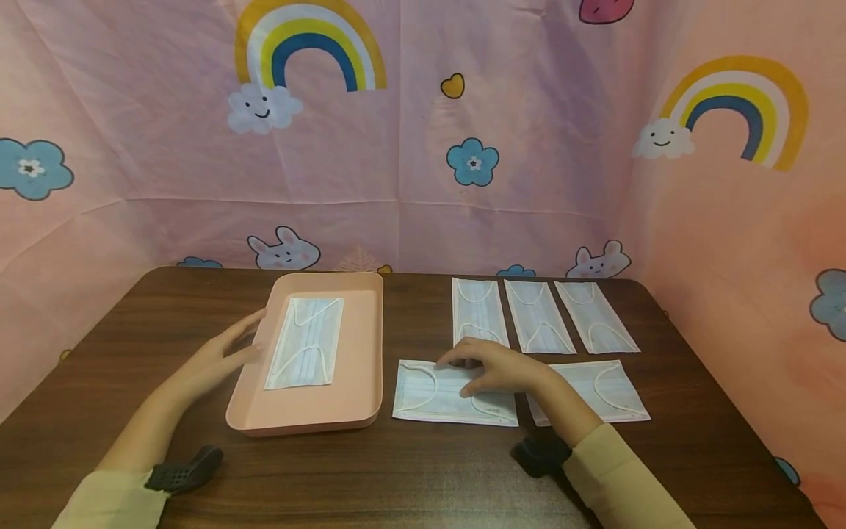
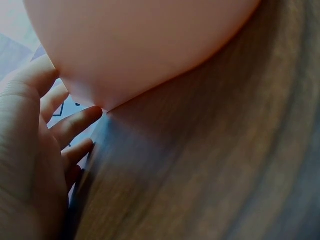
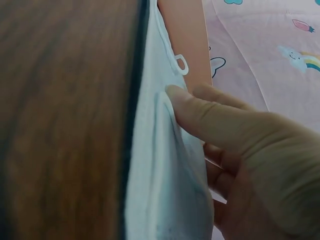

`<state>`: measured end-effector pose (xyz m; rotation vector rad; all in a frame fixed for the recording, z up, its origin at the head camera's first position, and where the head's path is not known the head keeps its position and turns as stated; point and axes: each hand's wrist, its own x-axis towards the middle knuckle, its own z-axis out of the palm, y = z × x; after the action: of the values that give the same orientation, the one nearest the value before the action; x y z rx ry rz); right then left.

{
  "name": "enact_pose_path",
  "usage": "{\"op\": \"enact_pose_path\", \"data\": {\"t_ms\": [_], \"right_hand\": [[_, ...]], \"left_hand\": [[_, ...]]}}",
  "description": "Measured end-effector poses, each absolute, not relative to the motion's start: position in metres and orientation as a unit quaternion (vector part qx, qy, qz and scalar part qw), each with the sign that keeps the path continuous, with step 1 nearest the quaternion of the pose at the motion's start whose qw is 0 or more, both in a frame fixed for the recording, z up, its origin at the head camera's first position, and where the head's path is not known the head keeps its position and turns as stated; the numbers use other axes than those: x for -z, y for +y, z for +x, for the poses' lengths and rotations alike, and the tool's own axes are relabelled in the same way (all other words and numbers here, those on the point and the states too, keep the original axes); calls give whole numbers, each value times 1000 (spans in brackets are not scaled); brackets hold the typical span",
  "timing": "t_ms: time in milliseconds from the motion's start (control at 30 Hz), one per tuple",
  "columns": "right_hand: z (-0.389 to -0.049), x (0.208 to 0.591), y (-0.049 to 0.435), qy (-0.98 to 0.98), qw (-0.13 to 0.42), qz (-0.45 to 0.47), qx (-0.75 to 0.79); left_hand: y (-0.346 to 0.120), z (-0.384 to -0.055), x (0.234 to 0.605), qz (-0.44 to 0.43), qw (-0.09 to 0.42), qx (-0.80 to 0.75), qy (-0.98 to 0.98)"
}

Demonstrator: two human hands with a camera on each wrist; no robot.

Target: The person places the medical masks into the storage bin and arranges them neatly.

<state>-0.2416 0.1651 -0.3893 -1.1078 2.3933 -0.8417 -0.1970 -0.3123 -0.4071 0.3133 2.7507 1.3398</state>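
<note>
My left hand (image 1: pixel 214 360) rests against the left side of a pink tray (image 1: pixel 360 353), fingers spread and nearly straight. In the left wrist view its thumb and fingertips meet the outer wall of the tray (image 2: pixel 145 40). A pale blue face mask (image 1: pixel 306 342) with white ear loops lies inside the tray. My right hand (image 1: pixel 496 367) is over another face mask (image 1: pixel 429 397) lying flat right of the tray, thumb and fingers apart. The right wrist view shows the thumb touching that mask (image 3: pixel 167 165), close to an ear loop; the other fingertips are partly hidden.
Three masks stand in a row behind the right hand: a left one (image 1: pixel 476 301), a middle one (image 1: pixel 538 316) and a right one (image 1: pixel 597 316). Another mask (image 1: pixel 615 393) lies partly under the right forearm. A patterned cloth (image 1: pixel 396 147) hangs behind the wooden table (image 1: pixel 317 477).
</note>
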Motion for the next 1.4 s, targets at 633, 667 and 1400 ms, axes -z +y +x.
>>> {"op": "enact_pose_path", "data": {"t_ms": [633, 667, 1400], "right_hand": [[-237, 384, 163, 837, 225, -388, 314], [-237, 385, 163, 835, 226, -388, 318], [-233, 377, 163, 821, 185, -379, 384]], "left_hand": [[-311, -195, 406, 92, 33, -434, 896], [-311, -195, 406, 91, 34, -433, 896], [-310, -195, 406, 93, 34, -426, 899]]}}
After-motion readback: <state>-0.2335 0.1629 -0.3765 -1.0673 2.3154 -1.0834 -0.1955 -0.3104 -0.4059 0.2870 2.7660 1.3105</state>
